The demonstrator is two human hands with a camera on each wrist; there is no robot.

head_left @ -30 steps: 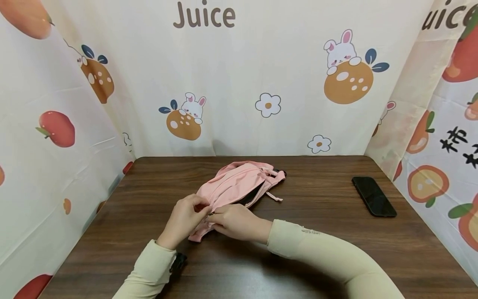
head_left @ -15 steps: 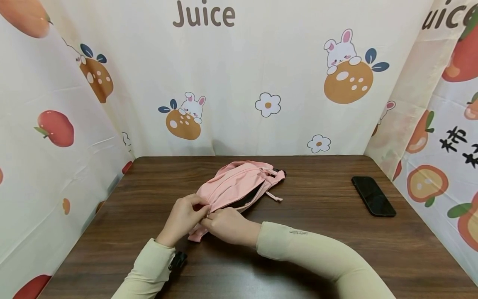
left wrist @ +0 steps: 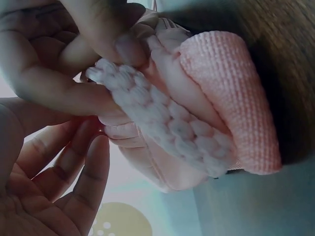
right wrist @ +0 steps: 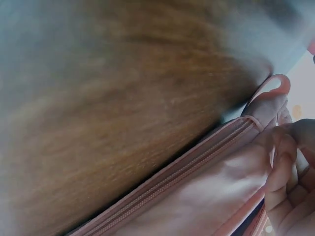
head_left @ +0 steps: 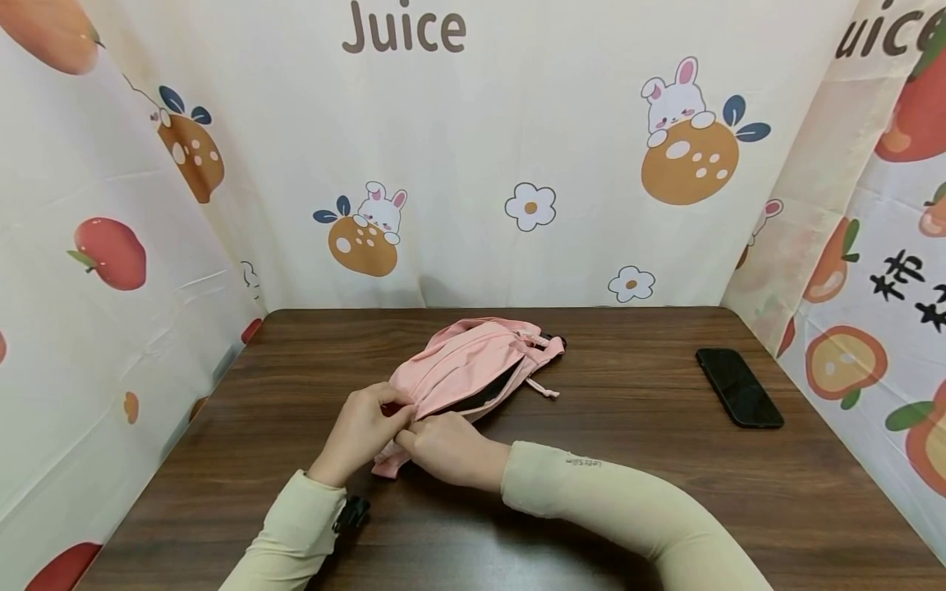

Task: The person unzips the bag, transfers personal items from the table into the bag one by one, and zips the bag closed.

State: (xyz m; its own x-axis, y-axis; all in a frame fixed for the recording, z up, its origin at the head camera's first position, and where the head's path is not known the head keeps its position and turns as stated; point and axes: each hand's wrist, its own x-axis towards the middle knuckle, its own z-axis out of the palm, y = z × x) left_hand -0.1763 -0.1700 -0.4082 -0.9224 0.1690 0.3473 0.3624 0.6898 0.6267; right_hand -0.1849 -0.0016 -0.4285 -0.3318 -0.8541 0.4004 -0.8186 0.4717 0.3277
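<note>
A pink fabric bag [head_left: 466, 357] lies slantwise on the table, its front pocket gaping along a dark zipper opening [head_left: 488, 394]. At the bag's near left end, my left hand [head_left: 365, 427] pinches the fabric between thumb and fingers. Right beside it, my right hand [head_left: 449, 450] has its fingers curled at the zipper's end, pinching the zipper pull, which they hide. The left wrist view shows a pale braided cord [left wrist: 162, 113] by the fingers and a ribbed pink strap [left wrist: 236, 98] folded next to it. In the right wrist view, another zipper [right wrist: 177, 174] runs shut along the bag's side.
A black phone [head_left: 739, 388] lies on the right of the brown wooden table [head_left: 628, 427]. Printed curtains [head_left: 473, 139] stand behind the table and at both sides. A small black object [head_left: 353, 514] sits at the left wrist.
My right hand has slid left along the zipper toward the left hand, and the dark opening now reaches further left. The left hand and the bag have stayed nearly still.
</note>
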